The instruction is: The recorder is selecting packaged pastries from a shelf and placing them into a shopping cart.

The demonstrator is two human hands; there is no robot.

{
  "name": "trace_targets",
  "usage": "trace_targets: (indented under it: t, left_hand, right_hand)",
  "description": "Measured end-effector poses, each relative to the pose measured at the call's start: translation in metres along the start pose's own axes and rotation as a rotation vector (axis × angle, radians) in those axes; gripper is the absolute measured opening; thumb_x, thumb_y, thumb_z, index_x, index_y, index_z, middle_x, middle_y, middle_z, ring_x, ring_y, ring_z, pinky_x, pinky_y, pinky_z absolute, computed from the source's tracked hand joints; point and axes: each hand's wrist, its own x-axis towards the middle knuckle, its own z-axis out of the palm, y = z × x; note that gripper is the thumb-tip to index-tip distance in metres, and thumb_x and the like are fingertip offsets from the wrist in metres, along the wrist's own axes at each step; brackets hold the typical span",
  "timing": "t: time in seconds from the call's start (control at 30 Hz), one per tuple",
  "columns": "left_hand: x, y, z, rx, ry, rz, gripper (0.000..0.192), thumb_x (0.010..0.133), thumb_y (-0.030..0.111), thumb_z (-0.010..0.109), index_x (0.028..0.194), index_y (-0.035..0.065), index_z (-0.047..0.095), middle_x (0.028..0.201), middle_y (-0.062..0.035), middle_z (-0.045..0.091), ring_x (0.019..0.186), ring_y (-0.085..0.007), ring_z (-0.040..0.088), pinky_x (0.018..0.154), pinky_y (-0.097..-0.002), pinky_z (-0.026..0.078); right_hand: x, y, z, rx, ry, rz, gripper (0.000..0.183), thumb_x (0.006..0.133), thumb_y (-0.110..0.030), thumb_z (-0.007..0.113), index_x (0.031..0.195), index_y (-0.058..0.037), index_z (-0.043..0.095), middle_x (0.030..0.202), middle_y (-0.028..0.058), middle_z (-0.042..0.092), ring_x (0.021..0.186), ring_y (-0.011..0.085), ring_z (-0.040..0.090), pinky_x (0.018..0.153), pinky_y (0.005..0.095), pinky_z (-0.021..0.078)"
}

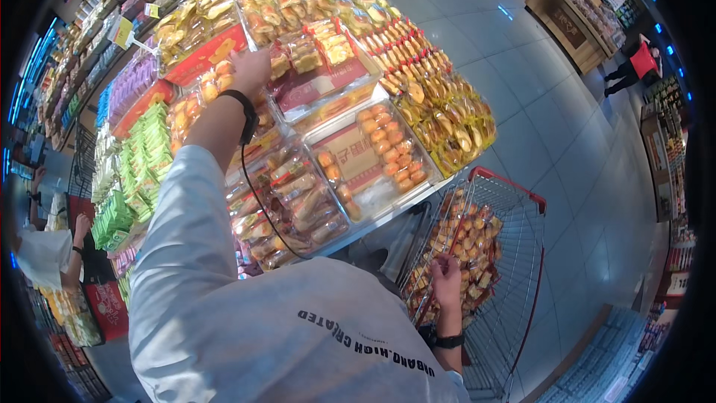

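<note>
My left hand (253,71) reaches over the display and is at packs of small round cakes (217,83) beside a red carton edge. Its fingertips are partly hidden, so whether it grips a pack is unclear. Low on the right, my right hand (446,281) is over the near side of a wire shopping cart (517,268), fingers curled, with no object visible in it. Heaped inside the cart are many clear-wrapped packs of small baked goods (475,235). Both my wrists wear dark bands, and a thin cable hangs from the left one.
Wrapped loaves (299,193), a tray of round cakes (389,145), a maroon carton (319,87) and green packets (145,148) share the display. A person in pale clothing (45,257) is at the left; another in red (643,60) stands far right. Tiled floor (520,106) runs alongside.
</note>
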Motion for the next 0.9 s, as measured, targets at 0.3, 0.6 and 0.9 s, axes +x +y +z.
trace_targets:
  t: [0.3, 0.6, 0.9]
  left_hand:
    - [0.009, 0.004, 0.012, 0.05, -0.068, 0.056, 0.03, 0.091, 0.007, 0.053, 0.118, 0.0114, 0.065, 0.106, -0.0098, 0.073, 0.103, -0.0286, 0.07, 0.101, -0.0647, 0.035]
    - [0.01, 0.013, 0.008, 0.119, 0.011, 0.086, 0.018, 0.09, 0.013, 0.062, 0.106, 0.014, 0.07, 0.095, -0.0086, 0.075, 0.086, -0.0284, 0.074, 0.073, -0.0494, 0.051]
    - [0.01, 0.041, 0.003, 0.041, 0.017, 0.097, 0.019, 0.088, 0.019, 0.057, 0.096, 0.012, 0.073, 0.103, -0.008, 0.074, 0.098, -0.0268, 0.071, 0.076, -0.0476, 0.049]
  right_hand:
    - [0.001, 0.003, -0.001, -0.016, 0.032, -0.009, 0.031, 0.092, -0.012, 0.069, 0.116, 0.0039, 0.061, 0.09, 0.0069, 0.068, 0.079, 0.0123, 0.062, 0.073, 0.0276, 0.0521]
    - [-0.014, 0.007, -0.013, -0.076, 0.109, -0.056, 0.032, 0.091, -0.017, 0.069, 0.111, 0.0062, 0.063, 0.089, 0.0097, 0.069, 0.076, 0.0148, 0.064, 0.069, 0.0299, 0.0529]
    - [-0.02, 0.099, -0.083, -0.114, 0.393, 0.184, 0.026, 0.089, -0.017, 0.071, 0.104, 0.0035, 0.065, 0.088, 0.008, 0.069, 0.077, 0.0132, 0.063, 0.069, 0.0277, 0.052]
